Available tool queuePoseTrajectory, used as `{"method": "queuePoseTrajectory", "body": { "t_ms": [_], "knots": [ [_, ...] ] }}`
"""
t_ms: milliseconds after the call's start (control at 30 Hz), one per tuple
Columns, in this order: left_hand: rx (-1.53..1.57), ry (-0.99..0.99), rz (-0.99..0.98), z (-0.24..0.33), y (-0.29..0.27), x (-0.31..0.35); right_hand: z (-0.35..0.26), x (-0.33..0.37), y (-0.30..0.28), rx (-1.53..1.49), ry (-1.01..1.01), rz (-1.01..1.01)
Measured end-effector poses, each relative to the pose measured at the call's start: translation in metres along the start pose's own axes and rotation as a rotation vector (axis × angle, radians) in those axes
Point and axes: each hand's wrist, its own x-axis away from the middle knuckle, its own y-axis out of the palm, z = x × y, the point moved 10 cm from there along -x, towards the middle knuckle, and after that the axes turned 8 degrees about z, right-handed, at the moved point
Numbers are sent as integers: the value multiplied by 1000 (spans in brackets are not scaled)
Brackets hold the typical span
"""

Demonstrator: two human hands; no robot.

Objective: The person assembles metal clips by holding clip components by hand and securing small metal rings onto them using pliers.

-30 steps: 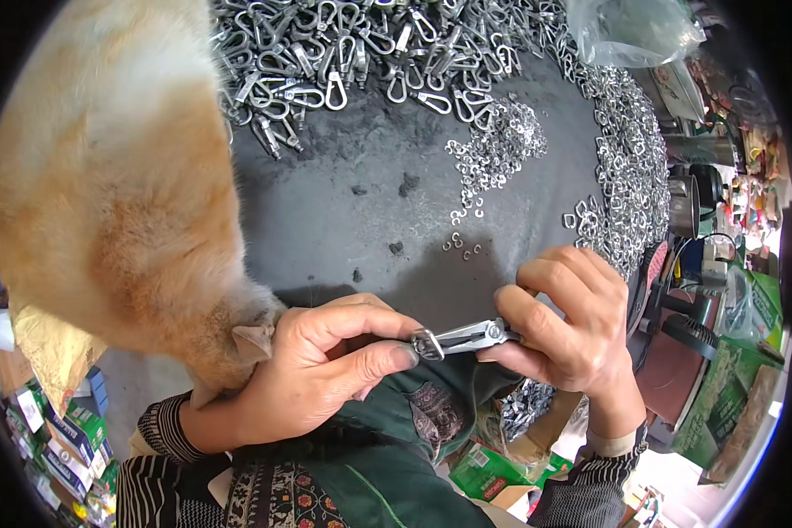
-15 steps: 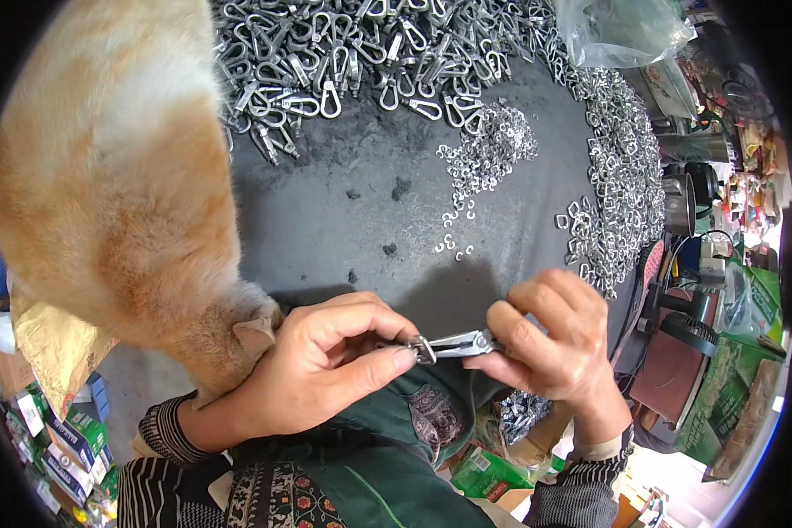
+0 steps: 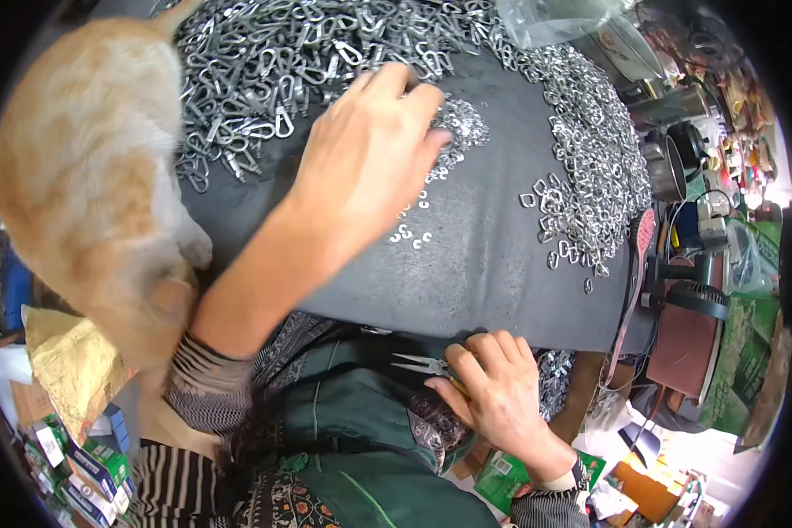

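My left hand (image 3: 370, 141) reaches over the dark work surface, to where a heap of metal snap hooks (image 3: 264, 84) meets a small pile of C-shaped metal rings (image 3: 462, 125). Its thumb stands apart from the bent fingers, and no held object shows; the fingertips are partly hidden and blurred. Several loose C-rings (image 3: 405, 234) lie closer to me. Near the front edge, over my lap, my right hand (image 3: 495, 387) is wrapped round a pair of pliers (image 3: 421, 363). Their slim jaws point left, parted, with nothing visible between them.
A cat (image 3: 97, 167) stands along the left side, close to my left forearm. Many small metal loops (image 3: 594, 150) are heaped at the right. A clear plastic bag (image 3: 559, 18) sits at the far right. A pink brush (image 3: 642, 242) and small fan (image 3: 700, 299) are beyond the right edge.
My left hand has left the metal piece at the pliers and moved far forward to the heaps. My right hand has drawn back and left with the pliers. The cat has shifted.
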Motion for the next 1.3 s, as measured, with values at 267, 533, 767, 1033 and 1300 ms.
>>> {"method": "queuePoseTrajectory", "body": {
  "t_ms": [267, 533, 767, 1033, 1300],
  "knots": [
    [-204, 197, -233, -24, 51, -10, 21, 11, -14, -89, 27, 76],
    [-240, 53, -143, -31, 55, -19, 94, -25, -49, 7, 137, 325],
    [-345, 155, -148, -18, 60, -14, 136, -74, -54, 237, 135, 405],
    [-230, 299, -109, -19, 54, -20, 145, -86, -50, 212, 138, 334],
    [-287, 203, -215, -28, 63, -25, 148, -82, -50, 145, 144, 372]
  ]
}}
